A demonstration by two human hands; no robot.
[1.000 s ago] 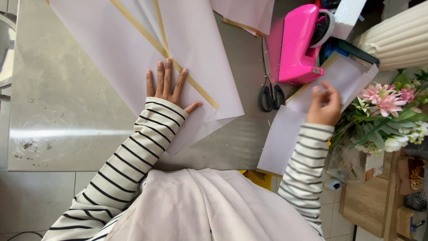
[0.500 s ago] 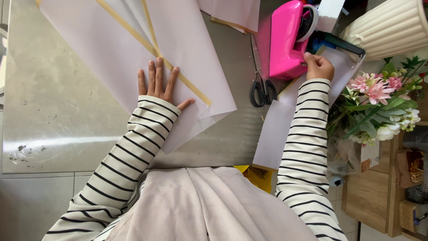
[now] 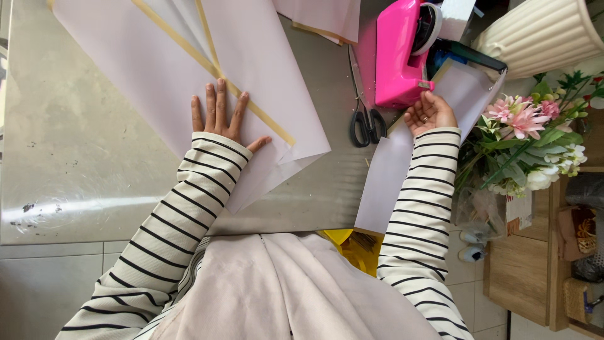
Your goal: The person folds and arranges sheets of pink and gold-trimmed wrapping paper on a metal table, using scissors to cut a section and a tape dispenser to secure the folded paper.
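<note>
My left hand (image 3: 221,118) lies flat, fingers spread, on pale pink wrapping paper (image 3: 157,69) with gold-edged stripes, spread over the steel table (image 3: 69,157). My right hand (image 3: 429,113) sits palm up with curled fingers at the front end of a bright pink tape dispenser (image 3: 397,55), fingertips touching its cutter end. Whether tape is pinched there I cannot tell. Under the right wrist lies another pale sheet (image 3: 402,157). Black-handled scissors (image 3: 363,107) rest between the two hands.
A bunch of pink and white flowers (image 3: 535,138) lies at the table's right edge. A ribbed cream pot (image 3: 541,31) stands at the top right. More paper sheets (image 3: 321,16) lie at the back. A wooden shelf (image 3: 528,271) and tiled floor are below right.
My right hand moved from the sheet near the flowers up to the tape dispenser, then settled at its front end. The left hand stayed pressed on the paper.
</note>
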